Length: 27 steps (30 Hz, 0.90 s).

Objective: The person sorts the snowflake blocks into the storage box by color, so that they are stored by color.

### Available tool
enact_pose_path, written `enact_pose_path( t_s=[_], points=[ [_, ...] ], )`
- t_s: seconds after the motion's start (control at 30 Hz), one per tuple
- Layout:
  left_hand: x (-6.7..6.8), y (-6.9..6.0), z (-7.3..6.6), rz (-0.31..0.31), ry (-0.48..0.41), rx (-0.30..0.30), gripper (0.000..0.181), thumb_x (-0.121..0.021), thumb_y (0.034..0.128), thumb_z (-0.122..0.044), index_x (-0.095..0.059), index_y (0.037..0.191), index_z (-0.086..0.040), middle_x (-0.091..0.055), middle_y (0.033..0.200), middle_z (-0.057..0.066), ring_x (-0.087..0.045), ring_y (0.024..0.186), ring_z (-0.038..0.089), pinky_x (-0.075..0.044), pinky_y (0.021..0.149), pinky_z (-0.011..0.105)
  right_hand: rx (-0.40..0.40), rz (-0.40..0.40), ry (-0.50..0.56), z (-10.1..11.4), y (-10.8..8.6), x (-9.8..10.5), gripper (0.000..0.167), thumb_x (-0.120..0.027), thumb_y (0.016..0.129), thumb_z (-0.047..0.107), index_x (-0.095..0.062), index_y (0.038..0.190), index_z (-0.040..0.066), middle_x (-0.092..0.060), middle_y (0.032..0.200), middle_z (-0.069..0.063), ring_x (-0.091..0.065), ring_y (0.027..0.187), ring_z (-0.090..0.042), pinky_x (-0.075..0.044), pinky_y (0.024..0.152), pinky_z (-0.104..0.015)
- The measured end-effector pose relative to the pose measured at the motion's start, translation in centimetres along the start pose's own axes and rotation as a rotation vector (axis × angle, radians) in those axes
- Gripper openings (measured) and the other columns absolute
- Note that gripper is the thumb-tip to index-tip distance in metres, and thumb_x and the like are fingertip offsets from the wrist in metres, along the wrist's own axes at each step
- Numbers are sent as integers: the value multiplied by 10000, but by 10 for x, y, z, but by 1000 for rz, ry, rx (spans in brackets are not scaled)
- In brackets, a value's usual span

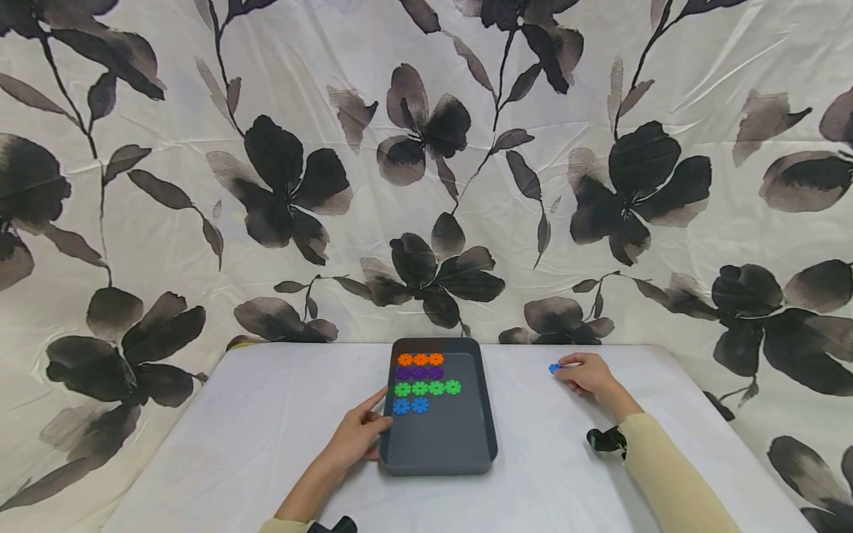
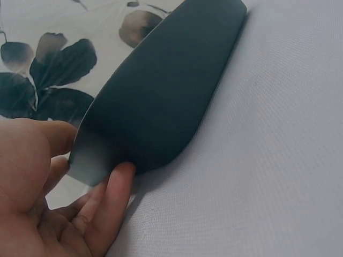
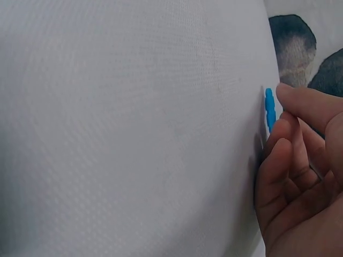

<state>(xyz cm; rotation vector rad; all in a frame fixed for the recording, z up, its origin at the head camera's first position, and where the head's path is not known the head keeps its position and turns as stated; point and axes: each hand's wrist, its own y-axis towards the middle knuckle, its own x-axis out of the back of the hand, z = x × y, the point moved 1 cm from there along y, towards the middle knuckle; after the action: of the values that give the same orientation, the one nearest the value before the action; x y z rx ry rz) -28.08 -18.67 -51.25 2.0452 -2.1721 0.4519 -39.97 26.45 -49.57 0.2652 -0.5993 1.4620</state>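
A dark grey tray (image 1: 440, 448) stands on the white table. My left hand (image 1: 356, 435) grips its left side; in the left wrist view, fingertips (image 2: 122, 174) press the tray's outer wall (image 2: 161, 91). Inside the tray lie rows of notched plastic discs: orange discs (image 1: 420, 360) at the far end, purple discs (image 1: 420, 373), several green discs (image 1: 436, 387), and two blue discs (image 1: 420, 405) nearest me. Right of the tray, my right hand (image 1: 589, 376) pinches another blue disc (image 1: 554, 368) low over the table. That disc (image 3: 270, 110) appears edge-on in the right wrist view, partly hidden by fingers.
White cloth (image 1: 533, 444) covers the table on both sides of the tray. Behind the far edge hangs a floral curtain (image 1: 426, 185). Dark wrist devices (image 1: 605, 440) are worn on both arms.
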Motion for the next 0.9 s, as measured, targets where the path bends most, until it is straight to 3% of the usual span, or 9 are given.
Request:
enact_pose_path(
  t_s=[0.43, 0.63, 0.9],
  points=[
    [0, 0, 1, -3, -10, 0, 597, -631, 942, -204, -410, 1494, -258, -504, 988, 115, -465, 722, 196, -559, 546, 334, 2, -11, -13, -3, 2, -4, 466, -770, 817, 114, -615, 1229, -39, -543, 599, -5, -498, 476, -87, -442, 434, -206],
    [-1, 1, 1, -8, -5, 4, 594, -632, 942, -213, -413, 1492, -263, -506, 991, 112, -479, 765, 205, -557, 546, 331, -33, -31, -39, -3, 4, -4, 463, -758, 832, 119, -611, 1245, -31, -556, 614, -6, -505, 483, -85, -450, 445, -204],
    [-1, -1, 1, -11, 0, 5, 597, -636, 940, -219, -413, 1492, -263, -508, 989, 110, -484, 770, 208, -553, 545, 330, -22, -45, -20, -1, 5, -8, 352, -766, 812, 75, -609, 1109, -29, -587, 715, -53, -533, 532, -115, -464, 465, -224]
  ],
)
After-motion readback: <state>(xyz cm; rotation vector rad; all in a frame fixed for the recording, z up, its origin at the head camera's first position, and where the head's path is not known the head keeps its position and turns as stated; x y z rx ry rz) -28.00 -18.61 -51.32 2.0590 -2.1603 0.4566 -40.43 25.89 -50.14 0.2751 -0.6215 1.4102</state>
